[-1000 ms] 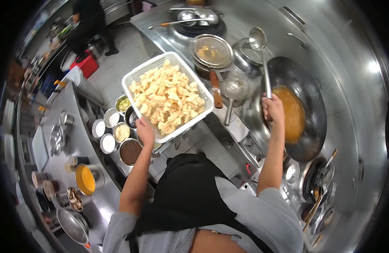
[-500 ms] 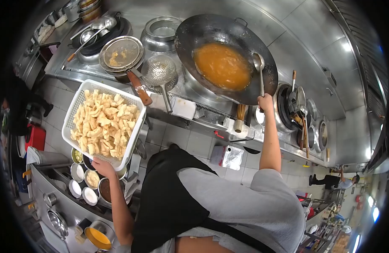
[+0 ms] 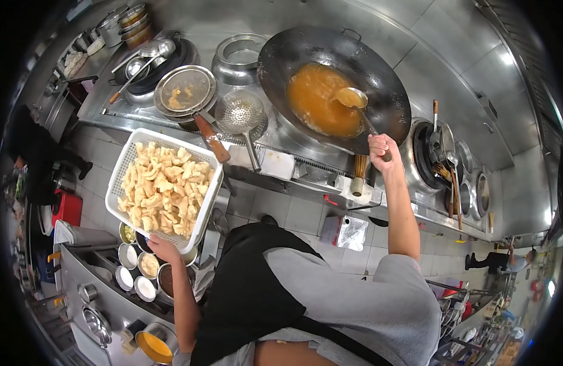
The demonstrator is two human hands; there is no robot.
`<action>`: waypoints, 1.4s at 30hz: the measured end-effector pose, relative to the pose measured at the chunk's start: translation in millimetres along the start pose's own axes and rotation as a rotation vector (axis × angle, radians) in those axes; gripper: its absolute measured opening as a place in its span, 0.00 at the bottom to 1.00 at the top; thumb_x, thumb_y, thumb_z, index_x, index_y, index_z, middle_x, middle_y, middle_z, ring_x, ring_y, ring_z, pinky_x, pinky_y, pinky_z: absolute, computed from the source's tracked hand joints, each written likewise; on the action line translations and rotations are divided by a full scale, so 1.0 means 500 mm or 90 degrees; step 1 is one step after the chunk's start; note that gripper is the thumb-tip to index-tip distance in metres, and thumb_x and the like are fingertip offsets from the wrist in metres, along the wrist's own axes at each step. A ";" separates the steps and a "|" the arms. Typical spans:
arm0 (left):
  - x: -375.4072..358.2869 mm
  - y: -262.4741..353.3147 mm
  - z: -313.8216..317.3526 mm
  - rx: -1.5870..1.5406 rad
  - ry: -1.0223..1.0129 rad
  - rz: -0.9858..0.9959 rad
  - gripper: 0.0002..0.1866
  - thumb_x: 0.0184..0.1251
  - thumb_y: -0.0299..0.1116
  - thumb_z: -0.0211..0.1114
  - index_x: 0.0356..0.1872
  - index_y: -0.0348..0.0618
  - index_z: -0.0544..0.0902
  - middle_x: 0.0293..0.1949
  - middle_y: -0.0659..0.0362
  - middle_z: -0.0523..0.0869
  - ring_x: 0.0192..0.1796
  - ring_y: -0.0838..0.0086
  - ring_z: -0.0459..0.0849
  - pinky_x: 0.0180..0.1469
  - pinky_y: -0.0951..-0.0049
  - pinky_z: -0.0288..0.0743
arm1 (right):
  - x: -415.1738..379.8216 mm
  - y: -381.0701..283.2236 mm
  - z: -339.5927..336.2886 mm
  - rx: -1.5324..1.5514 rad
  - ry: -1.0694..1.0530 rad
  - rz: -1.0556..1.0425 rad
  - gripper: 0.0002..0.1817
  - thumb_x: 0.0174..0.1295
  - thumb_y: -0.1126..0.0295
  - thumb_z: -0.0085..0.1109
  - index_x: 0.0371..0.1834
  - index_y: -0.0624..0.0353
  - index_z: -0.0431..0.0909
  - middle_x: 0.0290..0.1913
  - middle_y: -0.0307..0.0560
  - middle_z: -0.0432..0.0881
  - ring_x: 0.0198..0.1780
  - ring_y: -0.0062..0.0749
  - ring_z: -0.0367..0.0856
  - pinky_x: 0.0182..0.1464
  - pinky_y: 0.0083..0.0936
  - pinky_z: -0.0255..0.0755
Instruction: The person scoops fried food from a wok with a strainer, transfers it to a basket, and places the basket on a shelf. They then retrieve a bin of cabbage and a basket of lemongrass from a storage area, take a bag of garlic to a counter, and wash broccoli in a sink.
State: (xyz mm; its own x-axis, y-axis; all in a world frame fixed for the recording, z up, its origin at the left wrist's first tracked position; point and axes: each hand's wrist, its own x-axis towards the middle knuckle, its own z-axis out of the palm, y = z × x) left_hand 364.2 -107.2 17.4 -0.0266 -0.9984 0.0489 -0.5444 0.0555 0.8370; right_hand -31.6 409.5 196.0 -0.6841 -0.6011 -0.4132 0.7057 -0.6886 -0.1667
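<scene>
My right hand (image 3: 382, 151) is closed round the handle of a ladle (image 3: 353, 97). The ladle's bowl is at the right of the orange-brown sauce (image 3: 318, 91) in a big dark wok (image 3: 382, 79), with some sauce in it. At the near edge of a white perforated basket (image 3: 114, 198), my left hand (image 3: 164, 247) grips the rim, its fingertips partly hidden beneath. The basket holds a heap of pale golden battered fried pieces (image 3: 165, 189).
A perforated skimmer (image 3: 240, 113) and a round mesh strainer (image 3: 185, 91) lie left of the wok. A bamboo brush (image 3: 359, 174) sits at the stove's front edge. Seasoning bowls (image 3: 148, 265) stand below the basket. Another person (image 3: 504, 261) is far right; a dark-clothed person (image 3: 40, 152) is at left.
The ladle has swung from the wok's right wall into the sauce and now carries some. My right wrist has turned. The whole view has shifted slightly; my left hand still grips the basket.
</scene>
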 end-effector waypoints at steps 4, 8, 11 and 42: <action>0.006 -0.013 0.007 -0.008 0.013 0.026 0.22 0.74 0.45 0.42 0.39 0.30 0.71 0.35 0.40 0.78 0.36 0.47 0.75 0.41 0.58 0.67 | -0.006 0.041 0.053 -0.014 -0.055 0.008 0.06 0.55 0.78 0.42 0.33 0.70 0.67 0.16 0.32 0.64 0.11 0.14 0.61 0.12 0.13 0.57; 0.001 -0.014 0.008 -0.002 0.030 0.028 0.21 0.73 0.45 0.44 0.36 0.31 0.71 0.32 0.43 0.77 0.33 0.52 0.74 0.41 0.59 0.68 | 0.010 0.088 0.125 -0.060 -0.112 0.032 0.07 0.57 0.77 0.42 0.36 0.69 0.68 0.17 0.32 0.64 0.12 0.15 0.62 0.12 0.15 0.57; 0.004 -0.023 0.006 -0.016 0.029 0.066 0.20 0.73 0.44 0.45 0.36 0.33 0.70 0.31 0.41 0.77 0.34 0.47 0.74 0.40 0.57 0.67 | 0.043 0.129 0.176 -0.075 -0.162 0.053 0.09 0.57 0.77 0.40 0.38 0.71 0.68 0.18 0.33 0.64 0.13 0.15 0.62 0.12 0.16 0.57; -0.016 0.031 0.000 0.003 0.067 -0.032 0.19 0.72 0.45 0.45 0.37 0.36 0.72 0.32 0.37 0.79 0.38 0.40 0.76 0.39 0.52 0.67 | 0.277 0.411 0.219 -0.934 -0.001 -0.224 0.08 0.55 0.74 0.53 0.38 0.62 0.71 0.15 0.37 0.68 0.10 0.19 0.65 0.09 0.19 0.57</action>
State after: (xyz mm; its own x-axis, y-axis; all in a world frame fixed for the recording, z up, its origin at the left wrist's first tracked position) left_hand 355.8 -98.4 29.8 0.0883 -0.9940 0.0646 -0.5465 0.0059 0.8374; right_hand -1.7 140.4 202.5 -0.8522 -0.4974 -0.1624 0.0626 0.2112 -0.9754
